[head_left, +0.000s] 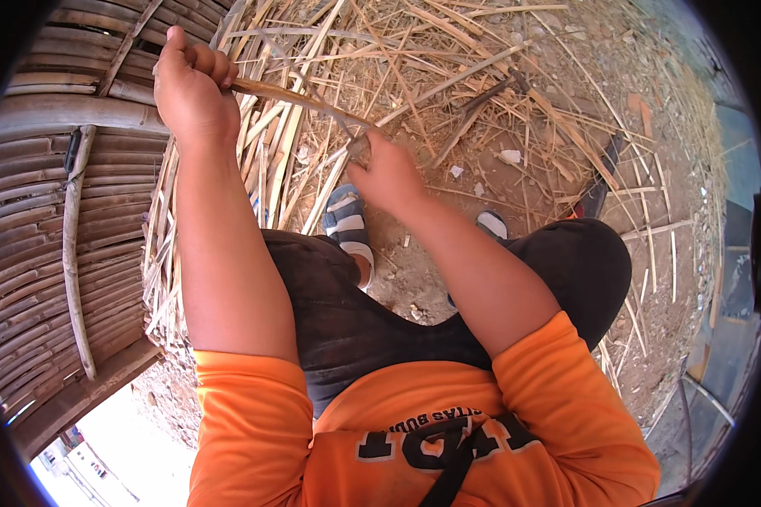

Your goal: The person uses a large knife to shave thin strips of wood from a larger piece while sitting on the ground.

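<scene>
My left hand (pixel 196 93) is raised at the upper left, its fingers closed round one end of a brown bamboo strip (pixel 292 96). The strip slants down to the right, as far as my right hand (pixel 391 176), whose thumb and fingers are closed at its other end. Close to those fingers, a thin greyish length (pixel 320 101) crosses the strip; whether it is a blade or another sliver is unclear. The fingertips of my right hand are partly hidden.
Split bamboo strips (pixel 292 139) and shavings (pixel 389 51) litter the dirt ground. A slatted bamboo wall (pixel 25 220) stands close on my left. A dark tool (pixel 490 93) lies among the scraps ahead. Something long and black (pixel 599 182) lies beside my right knee.
</scene>
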The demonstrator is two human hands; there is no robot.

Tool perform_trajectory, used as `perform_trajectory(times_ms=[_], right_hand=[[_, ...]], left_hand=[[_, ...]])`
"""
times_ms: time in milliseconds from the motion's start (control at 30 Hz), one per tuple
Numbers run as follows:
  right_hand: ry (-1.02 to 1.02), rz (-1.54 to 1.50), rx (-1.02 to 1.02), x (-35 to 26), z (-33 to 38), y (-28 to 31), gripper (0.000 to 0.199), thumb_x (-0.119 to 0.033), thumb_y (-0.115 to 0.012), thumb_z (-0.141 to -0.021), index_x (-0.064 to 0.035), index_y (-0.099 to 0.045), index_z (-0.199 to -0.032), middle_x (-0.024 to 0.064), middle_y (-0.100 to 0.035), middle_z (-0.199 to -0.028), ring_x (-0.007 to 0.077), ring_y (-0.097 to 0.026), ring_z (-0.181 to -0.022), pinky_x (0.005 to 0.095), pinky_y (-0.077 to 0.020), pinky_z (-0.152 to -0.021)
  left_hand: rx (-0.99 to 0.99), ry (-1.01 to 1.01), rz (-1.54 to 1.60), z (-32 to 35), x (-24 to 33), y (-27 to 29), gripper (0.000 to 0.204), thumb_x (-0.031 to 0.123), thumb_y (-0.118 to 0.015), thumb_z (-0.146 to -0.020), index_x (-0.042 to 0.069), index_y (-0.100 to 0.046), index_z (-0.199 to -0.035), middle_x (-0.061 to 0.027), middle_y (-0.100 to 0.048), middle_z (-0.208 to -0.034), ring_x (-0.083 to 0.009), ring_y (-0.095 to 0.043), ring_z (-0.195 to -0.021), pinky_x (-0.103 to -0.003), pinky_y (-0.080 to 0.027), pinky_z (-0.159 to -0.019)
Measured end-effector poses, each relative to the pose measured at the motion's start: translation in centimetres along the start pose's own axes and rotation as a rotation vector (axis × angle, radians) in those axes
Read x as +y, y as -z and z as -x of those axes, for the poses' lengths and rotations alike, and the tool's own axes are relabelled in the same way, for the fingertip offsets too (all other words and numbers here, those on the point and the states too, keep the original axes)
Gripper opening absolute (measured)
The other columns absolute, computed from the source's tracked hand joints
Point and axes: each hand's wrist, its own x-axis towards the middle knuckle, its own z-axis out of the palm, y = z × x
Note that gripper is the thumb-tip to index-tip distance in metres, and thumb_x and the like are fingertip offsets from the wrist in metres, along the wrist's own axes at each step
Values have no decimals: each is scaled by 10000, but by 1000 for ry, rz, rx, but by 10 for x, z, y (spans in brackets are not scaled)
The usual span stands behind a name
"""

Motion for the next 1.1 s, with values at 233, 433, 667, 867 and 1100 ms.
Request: perform_trajectory(times_ms=[233,433,667,867,1100], right_hand=[[-97,106,-51,45,-8,-15,395,-201,-687,-795,41,-615,-1099,283,-687,-1044,435,-670,-1003,483,-535,-901],[-55,-61,-77,-29,-6,36,498,-224,-714,-790,47,-618,-1196,283,-692,-993,414,-680,-986,461,-542,-869],[-171,86,-18,69,0,-29,407,-220,-712,-786,-5,-645,-1125,276,-696,-1012,423,-676,-999,479,-535,-894],[-217,136,-54,68,-11,-15,381,-214,-707,-788,-24,-657,-1114,268,-700,-1033,418,-675,-1007,459,-540,-895],[-43,-152,-41,-31,-5,25,352,-194,-689,-795,-2,-626,-1082,256,-697,-970,432,-676,-928,478,-546,-834]], left_hand=[[-12,25,32,-6,1,13,399,251,-526,-1030,139,-327,-703,25,-236,-584,-128,-222,-543,-324,-252,-545],[-52,25,32,-4,-2,5,410,239,-537,-1022,139,-331,-683,21,-236,-582,-132,-230,-540,-328,-258,-543],[-71,71,25,0,1,4,443,282,-520,-1028,142,-310,-664,14,-208,-592,-141,-205,-581,-322,-248,-580],[-98,50,18,4,2,-6,405,221,-508,-1018,132,-318,-672,18,-248,-578,-131,-238,-538,-329,-266,-545],[-139,41,-9,5,2,-4,435,237,-506,-1021,133,-308,-648,16,-245,-575,-134,-242,-543,-332,-281,-555]])
